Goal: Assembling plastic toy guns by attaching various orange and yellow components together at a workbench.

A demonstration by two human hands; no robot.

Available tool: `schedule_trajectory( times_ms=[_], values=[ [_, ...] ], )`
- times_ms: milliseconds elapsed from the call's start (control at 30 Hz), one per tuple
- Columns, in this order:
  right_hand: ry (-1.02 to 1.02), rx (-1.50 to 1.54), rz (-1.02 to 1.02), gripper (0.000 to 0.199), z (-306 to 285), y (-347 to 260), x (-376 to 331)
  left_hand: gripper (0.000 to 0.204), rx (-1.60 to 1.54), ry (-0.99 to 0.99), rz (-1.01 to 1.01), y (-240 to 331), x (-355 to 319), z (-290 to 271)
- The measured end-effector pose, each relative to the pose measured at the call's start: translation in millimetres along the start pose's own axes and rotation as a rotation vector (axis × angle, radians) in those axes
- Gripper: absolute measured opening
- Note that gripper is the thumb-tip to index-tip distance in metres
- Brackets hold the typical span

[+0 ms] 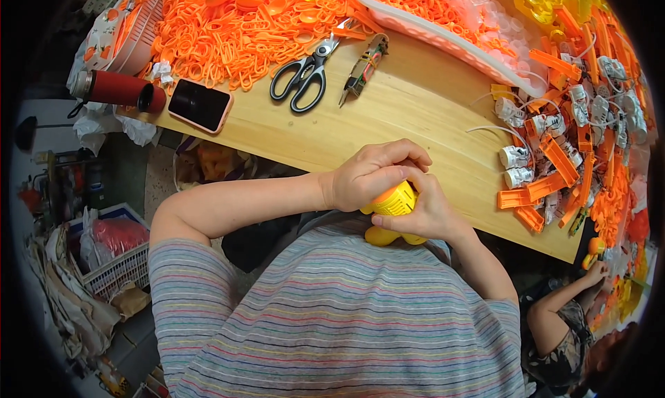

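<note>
A person in a striped shirt works at the near edge of a wooden table, seen from above. Both hands meet just right of the frame's centre, closed together around a yellow plastic toy part. The left hand curls over it from the upper left, fingers wrapped across its top. The right hand grips it from the right and below, thumb pressed against its ribbed yellow side. Only that ribbed section and a rounded yellow piece beneath it show between the hands; the rest is hidden by fingers. The part is held off the table, close against the person's chest.

On the table, toward the upper middle, lie black-handled scissors and, just right of them, small pliers. A phone in a pink case lies at upper left, near a red flask on its side. A heap of orange plastic pieces fills the top left. Down the right side sit orange strips mixed with small white wired parts. At lower right, another person's hand reaches toward more pieces.
</note>
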State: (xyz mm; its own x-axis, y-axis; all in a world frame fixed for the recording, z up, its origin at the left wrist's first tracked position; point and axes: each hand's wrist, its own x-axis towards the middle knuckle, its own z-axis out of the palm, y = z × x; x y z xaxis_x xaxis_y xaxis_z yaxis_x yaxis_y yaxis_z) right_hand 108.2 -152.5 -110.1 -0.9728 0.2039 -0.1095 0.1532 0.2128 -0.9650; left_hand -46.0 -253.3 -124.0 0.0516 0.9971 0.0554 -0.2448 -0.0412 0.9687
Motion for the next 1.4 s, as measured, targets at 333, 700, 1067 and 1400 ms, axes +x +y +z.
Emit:
schedule_trajectory(
  times_ms=[333,700,1067,1400],
  values=[
    [0.062,-0.059,0.063,0.070,-15.2,-4.5,10.1,0.041,0.183,0.082,0.103,10.7,29.5,-11.5],
    [0.252,1.329,0.355,0.045,-35.7,-8.0,36.1,0.034,0.922,0.437,0.701,40.1,4.6,-29.0],
    [0.427,-0.196,-0.313,0.073,-33.2,8.8,39.1,0.029,-0.035,0.575,-0.042,36.9,22.4,-43.4],
    [0.458,-0.044,-0.153,0.061,-16.8,2.7,45.4,0.024,1.802,1.245,0.131,86.5,27.2,-266.6]
  ],
)
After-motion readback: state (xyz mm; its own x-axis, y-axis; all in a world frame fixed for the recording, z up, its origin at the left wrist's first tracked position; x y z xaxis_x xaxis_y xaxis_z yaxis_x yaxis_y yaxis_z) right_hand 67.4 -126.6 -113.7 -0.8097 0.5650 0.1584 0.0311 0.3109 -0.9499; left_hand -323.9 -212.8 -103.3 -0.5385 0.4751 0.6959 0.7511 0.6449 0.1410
